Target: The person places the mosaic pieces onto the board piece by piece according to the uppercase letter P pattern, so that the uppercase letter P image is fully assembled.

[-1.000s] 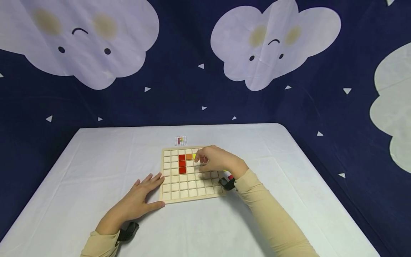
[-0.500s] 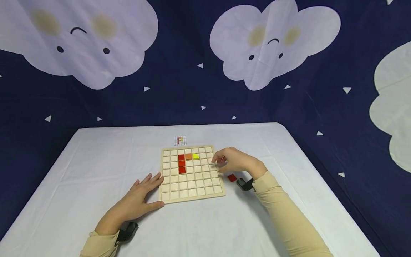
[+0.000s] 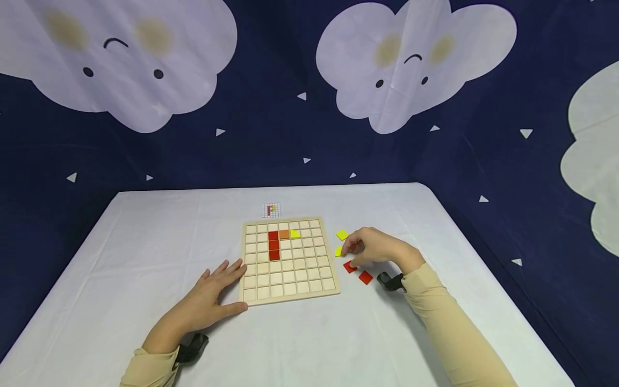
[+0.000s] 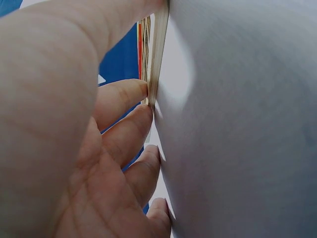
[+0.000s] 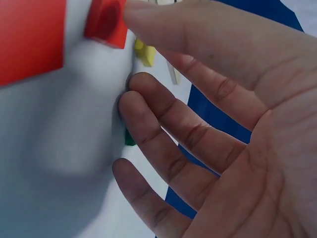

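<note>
A wooden grid board (image 3: 290, 301) lies on the table, with a column of red tiles (image 3: 274, 245), an orange tile (image 3: 284, 234) and a yellow tile (image 3: 295, 234) in its cells. My left hand (image 3: 205, 298) rests at the board's left edge, thumb and fingertips touching the frame. Right of the board, my right hand (image 3: 379, 248) is low over loose tiles, its thumb on a red tile (image 3: 348, 267) and its fingertips beside a yellow tile (image 3: 339, 251). In the right wrist view the fingers (image 5: 143, 116) are bent loosely, with nothing gripped between them and the thumb.
Another red tile (image 3: 366, 277) and another yellow tile (image 3: 342, 235) lie near the right hand. Part of a green piece (image 5: 130, 138) shows behind the fingers. A small printed pattern card (image 3: 271, 210) lies beyond the board on the white tablecloth (image 3: 184, 231).
My right hand has moved right, from above the board's yellow tile to the loose tiles, uncovering that yellow tile. The left hand has stayed at the board's edge.
</note>
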The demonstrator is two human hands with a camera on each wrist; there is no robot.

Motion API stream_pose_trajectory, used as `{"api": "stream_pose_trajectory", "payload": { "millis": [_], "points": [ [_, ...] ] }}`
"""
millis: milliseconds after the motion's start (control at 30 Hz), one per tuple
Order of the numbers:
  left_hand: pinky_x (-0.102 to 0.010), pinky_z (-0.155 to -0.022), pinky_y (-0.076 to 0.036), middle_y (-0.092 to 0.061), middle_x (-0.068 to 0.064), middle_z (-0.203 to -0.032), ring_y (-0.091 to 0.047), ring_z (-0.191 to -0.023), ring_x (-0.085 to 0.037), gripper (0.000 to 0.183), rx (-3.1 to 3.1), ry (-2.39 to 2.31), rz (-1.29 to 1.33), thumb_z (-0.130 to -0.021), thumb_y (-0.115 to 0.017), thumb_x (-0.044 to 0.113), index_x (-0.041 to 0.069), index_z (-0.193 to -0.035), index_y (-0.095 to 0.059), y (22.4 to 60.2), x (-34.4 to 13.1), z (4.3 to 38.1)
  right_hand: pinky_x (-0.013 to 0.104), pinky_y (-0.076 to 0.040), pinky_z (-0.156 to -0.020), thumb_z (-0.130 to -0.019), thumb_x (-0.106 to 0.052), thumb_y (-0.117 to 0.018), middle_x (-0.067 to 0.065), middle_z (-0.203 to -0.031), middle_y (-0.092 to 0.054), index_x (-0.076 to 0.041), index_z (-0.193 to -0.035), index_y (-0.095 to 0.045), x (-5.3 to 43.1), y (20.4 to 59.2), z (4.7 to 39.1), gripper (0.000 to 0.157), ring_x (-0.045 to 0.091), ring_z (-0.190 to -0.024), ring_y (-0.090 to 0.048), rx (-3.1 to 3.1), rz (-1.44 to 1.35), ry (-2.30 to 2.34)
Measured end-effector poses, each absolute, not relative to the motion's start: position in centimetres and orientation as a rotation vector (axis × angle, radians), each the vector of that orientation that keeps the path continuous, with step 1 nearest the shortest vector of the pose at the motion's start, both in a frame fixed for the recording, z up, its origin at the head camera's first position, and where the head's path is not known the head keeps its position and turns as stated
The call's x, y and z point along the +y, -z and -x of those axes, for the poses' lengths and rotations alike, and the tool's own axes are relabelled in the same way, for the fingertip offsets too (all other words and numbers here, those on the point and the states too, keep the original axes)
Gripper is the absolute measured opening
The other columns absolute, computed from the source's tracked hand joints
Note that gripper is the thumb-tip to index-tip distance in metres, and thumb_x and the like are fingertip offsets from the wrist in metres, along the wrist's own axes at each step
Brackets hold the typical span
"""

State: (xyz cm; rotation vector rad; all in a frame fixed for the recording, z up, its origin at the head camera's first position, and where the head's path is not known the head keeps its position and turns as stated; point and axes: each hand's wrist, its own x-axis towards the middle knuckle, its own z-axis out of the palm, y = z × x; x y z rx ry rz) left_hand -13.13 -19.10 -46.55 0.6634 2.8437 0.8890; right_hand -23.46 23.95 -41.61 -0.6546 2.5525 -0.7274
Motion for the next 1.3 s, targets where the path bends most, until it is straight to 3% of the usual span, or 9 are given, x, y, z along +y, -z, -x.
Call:
{"api": "stream_pose_trajectory", "payload": {
  "millis": [533, 933, 1300],
  "points": [
    [-0.085, -0.120, -0.017, -0.042, -0.018, -0.170, -0.031, -0.158, -0.055, 0.085, 2.846, -0.902, -0.681, -0.091, -0.084, 0.046, 0.007, -0.159, -0.052, 46.4, -19.0, 13.1, 0.035, -0.052, -0.093, -0.080, -0.010, -0.092, -0.003, -0.107, -0.073, -0.021, -0.102, -0.084, 25.4, 43.1, 22.2, 0.025, 0.016, -0.099, -0.061, 2.648, 0.621, 0.765],
    [-0.084, -0.120, -0.021, -0.044, -0.018, -0.169, -0.035, -0.157, -0.054, 0.085, 2.864, -0.874, -0.696, -0.091, -0.084, 0.049, 0.008, -0.159, -0.053, 46.4, -19.0, 12.9, 0.038, -0.054, -0.098, -0.081, -0.008, -0.091, -0.002, -0.111, -0.073, -0.019, -0.102, -0.084, 25.5, 43.7, 21.9, 0.024, 0.015, -0.102, -0.063, 2.662, 0.647, 0.813],
    [-0.084, -0.120, -0.020, -0.043, -0.017, -0.170, -0.034, -0.158, -0.054, 0.085, 2.861, -0.877, -0.693, -0.091, -0.084, 0.048, 0.007, -0.159, -0.053, 46.4, -19.0, 12.9, 0.037, -0.055, -0.091, -0.086, -0.008, -0.086, -0.001, -0.106, -0.072, -0.014, -0.103, -0.084, 25.0, 43.5, 20.9, 0.018, 0.016, -0.099, -0.065, 2.749, 0.739, 0.735]
  ]
}}
